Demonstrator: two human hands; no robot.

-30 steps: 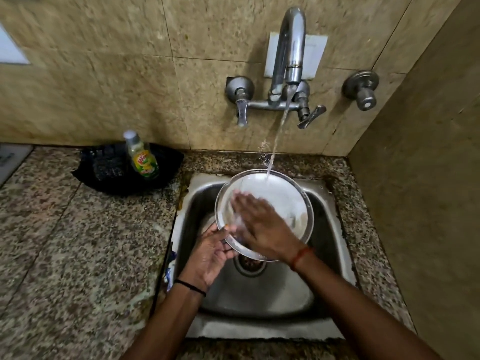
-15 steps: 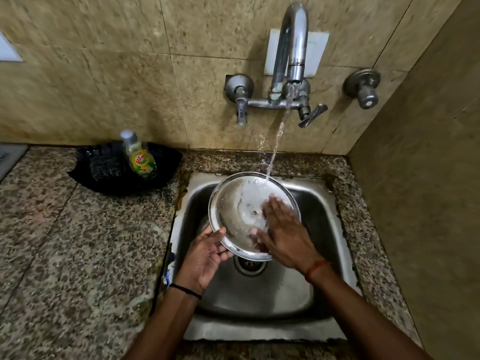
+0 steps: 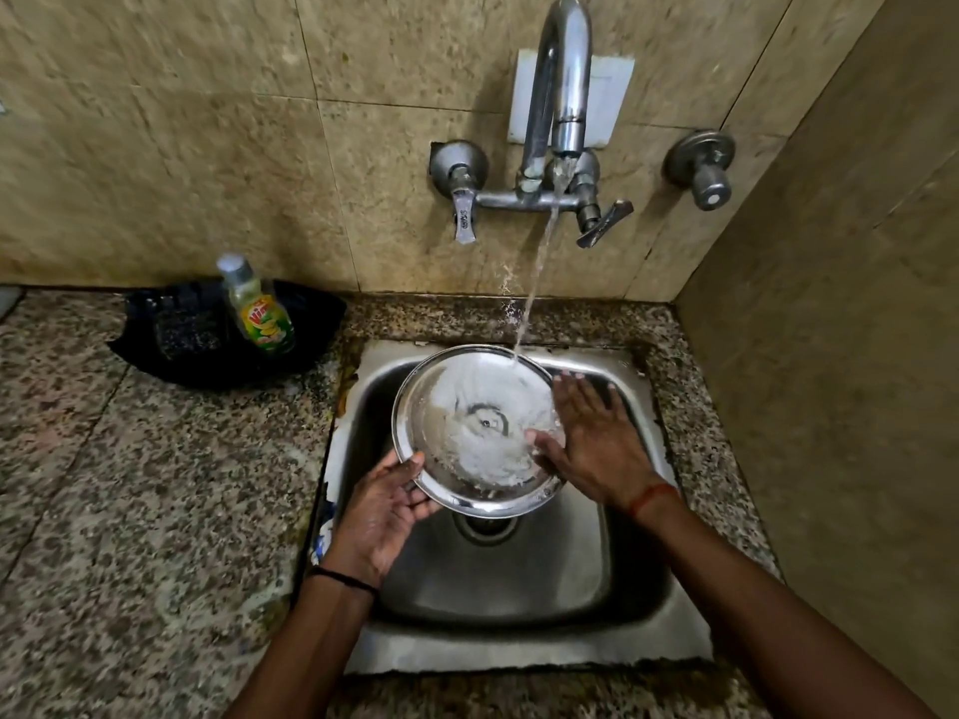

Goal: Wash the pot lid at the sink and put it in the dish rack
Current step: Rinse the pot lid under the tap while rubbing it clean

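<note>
The round steel pot lid (image 3: 456, 422) is tilted over the steel sink (image 3: 519, 578), its inner face toward me and white with running water. My left hand (image 3: 386, 511) grips its lower left rim, thumb on the inner face. My right hand (image 3: 597, 438) lies flat with straight fingers at the lid's right edge, thumb touching the wet surface. Water from the wall tap (image 3: 563, 101) falls on the lid's upper right rim. No dish rack is in view.
A dish soap bottle (image 3: 259, 308) stands on a black tray (image 3: 207, 337) on the granite counter (image 3: 129, 511) at the left. A tiled wall (image 3: 830, 355) closes the right side. A separate valve knob (image 3: 706, 171) sticks out of the back wall.
My right hand has slid from the lid's middle to its right edge. The lid has tipped a little, showing its centre rivet, and water keeps running.
</note>
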